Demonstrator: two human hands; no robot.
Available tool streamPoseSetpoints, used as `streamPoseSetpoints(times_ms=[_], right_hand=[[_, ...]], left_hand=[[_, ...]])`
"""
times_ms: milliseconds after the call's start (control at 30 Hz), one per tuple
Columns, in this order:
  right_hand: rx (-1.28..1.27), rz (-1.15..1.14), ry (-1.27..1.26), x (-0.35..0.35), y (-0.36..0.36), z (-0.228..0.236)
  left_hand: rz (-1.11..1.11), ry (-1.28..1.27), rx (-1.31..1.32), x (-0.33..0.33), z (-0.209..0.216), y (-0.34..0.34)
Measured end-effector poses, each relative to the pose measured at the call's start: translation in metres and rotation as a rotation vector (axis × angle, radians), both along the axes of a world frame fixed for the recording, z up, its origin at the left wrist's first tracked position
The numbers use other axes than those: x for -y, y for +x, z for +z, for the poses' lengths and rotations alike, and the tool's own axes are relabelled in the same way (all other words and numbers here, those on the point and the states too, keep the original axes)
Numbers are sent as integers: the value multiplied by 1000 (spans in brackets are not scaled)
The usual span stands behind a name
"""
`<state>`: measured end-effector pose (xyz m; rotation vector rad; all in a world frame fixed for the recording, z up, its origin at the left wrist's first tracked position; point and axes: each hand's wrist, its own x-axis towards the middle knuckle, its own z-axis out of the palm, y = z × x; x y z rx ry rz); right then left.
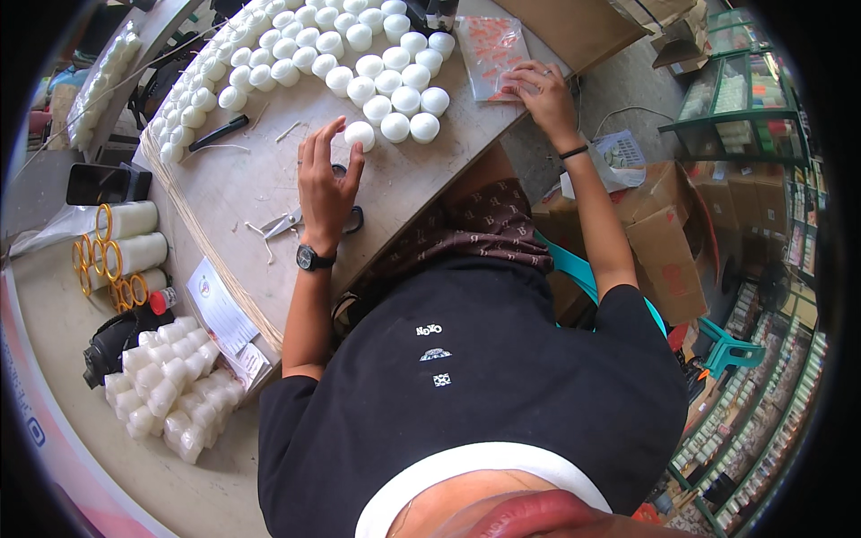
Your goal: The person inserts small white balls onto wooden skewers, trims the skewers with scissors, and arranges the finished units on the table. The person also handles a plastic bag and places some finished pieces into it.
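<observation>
Pale grey table [233,179] bears crowded squat white cylindrical candles [359,37]

They run from its left edge toward its near edge. By the right corner, a flat clear plastic packet with red print [484,45] lies under the right hand [547,97]; whether those fingers pinch is hard to tell. The left hand [325,179], well apart, holds thumb and forefinger parted just beside the nearest candle [360,136]; a careless thumb could topple it.

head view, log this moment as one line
left hand: at white candle | right hand: on red-printed plastic bag | scissors: on table, partly hidden by left hand | other white candles: grouped nearby
</observation>
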<state>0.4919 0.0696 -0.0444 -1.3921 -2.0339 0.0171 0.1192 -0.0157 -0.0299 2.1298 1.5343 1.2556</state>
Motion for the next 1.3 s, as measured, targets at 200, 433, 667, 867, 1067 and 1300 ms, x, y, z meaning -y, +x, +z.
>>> streamPoseSetpoints(times_ms=[200,433,667,867,1067,1300], right_hand=[[24,4,105,-11,-2,2],[-430,35,-20,-13,-1,14],[-601,115,-221,-14,5,19],[-595,121,-50,-7,-3,28],[-164,-26,-79,16,-20,36],[-437,-207,-239,4,-20,16]], left_hand=[[-7,-24,8,0,-1,3],[4,-32,-5,0,-5,4],[19,-39,6,-1,-3,6],[16,-11,20,0,-1,3],[-82,60,-67,8,23,24],[-443,-4,-58,13,24,107]])
